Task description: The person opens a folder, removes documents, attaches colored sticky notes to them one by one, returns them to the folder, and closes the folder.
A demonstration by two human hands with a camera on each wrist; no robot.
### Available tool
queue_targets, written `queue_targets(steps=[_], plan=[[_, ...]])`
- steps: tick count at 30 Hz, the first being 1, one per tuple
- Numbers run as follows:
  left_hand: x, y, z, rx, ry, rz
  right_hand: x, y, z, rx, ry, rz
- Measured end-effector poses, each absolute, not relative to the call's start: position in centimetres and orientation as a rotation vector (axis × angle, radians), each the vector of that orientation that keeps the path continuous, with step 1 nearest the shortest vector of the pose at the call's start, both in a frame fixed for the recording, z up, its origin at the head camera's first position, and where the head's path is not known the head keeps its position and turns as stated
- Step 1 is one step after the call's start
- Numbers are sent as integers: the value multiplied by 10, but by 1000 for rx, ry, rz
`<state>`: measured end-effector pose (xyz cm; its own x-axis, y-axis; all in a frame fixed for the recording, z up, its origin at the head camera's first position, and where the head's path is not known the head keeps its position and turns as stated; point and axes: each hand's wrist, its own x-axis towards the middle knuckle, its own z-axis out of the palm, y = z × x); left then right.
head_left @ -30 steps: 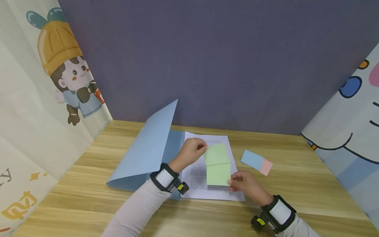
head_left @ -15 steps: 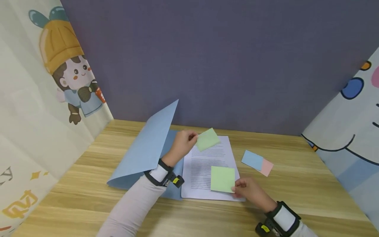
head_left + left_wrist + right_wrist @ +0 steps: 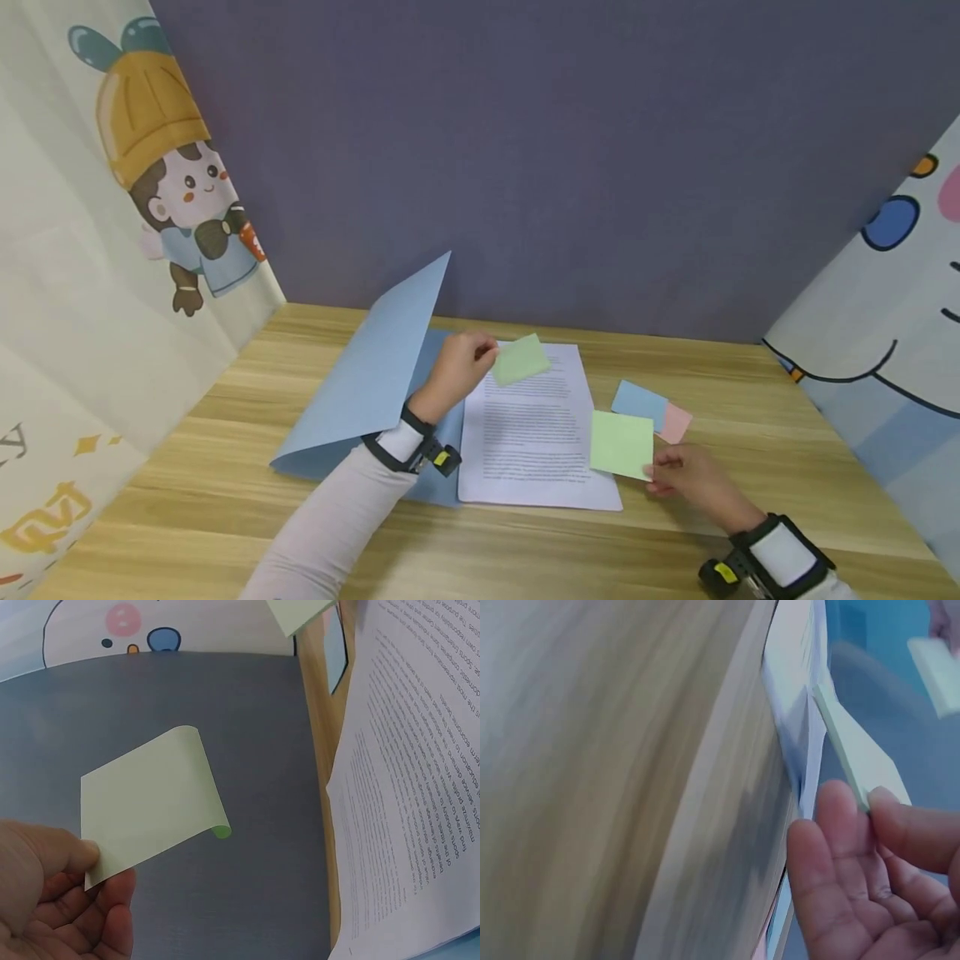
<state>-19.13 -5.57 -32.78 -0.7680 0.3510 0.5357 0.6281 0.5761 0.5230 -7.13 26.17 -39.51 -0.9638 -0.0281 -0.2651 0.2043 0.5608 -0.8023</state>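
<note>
My left hand (image 3: 459,367) pinches a single pale green sticky note (image 3: 522,360) by one corner, above the top of the printed sheets (image 3: 525,433). In the left wrist view the far edge of this sticky note (image 3: 154,799) curls under. Between thumb and fingers, my right hand (image 3: 697,483) holds a pale green sticky note pad (image 3: 622,446) by its lower right corner. That pad overlaps the sheets' right edge and part of the blue pad in the head view. Its thickness shows side-on in the right wrist view, where the pad (image 3: 862,754) is tilted.
A light blue folder (image 3: 367,358) stands half raised at left, its cover leaning over my left wrist. Beyond the sheets, a blue pad (image 3: 637,398) and a pink pad (image 3: 677,423) lie on the wooden table (image 3: 787,433). A dark panel (image 3: 525,167) rises behind.
The green note has come away from the pad, rising up and left with my left hand. My right hand has carried the pad rightward off the sheets toward the blue and pink pads.
</note>
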Motion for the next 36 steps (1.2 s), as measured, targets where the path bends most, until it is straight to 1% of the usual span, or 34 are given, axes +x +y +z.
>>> queue_targets(steps=[6,13,18,25,29,33,36], plan=[[-194,-55,-332,-792,-2443,-1031,-62,304,-390,279,2536,-1301],[-196,-59,-340,-764,-2460,-1041,-50,356,-391,359,2439,-1308],[-198,-63,-345,-737,-2426,-1039,-44,381,-392,444,2397,-1315],[-202,-66,-348,-679,-2446,-1061,-38,388,-395,606,2333,-1367],[-205,-65,-350,-654,-2462,-1076,-37,388,-395,676,2358,-1319],[-207,-64,-352,-643,-2461,-1083,-39,388,-394,674,2423,-1229],[-209,-63,-354,-635,-2464,-1093,-43,384,-391,617,2485,-1200]])
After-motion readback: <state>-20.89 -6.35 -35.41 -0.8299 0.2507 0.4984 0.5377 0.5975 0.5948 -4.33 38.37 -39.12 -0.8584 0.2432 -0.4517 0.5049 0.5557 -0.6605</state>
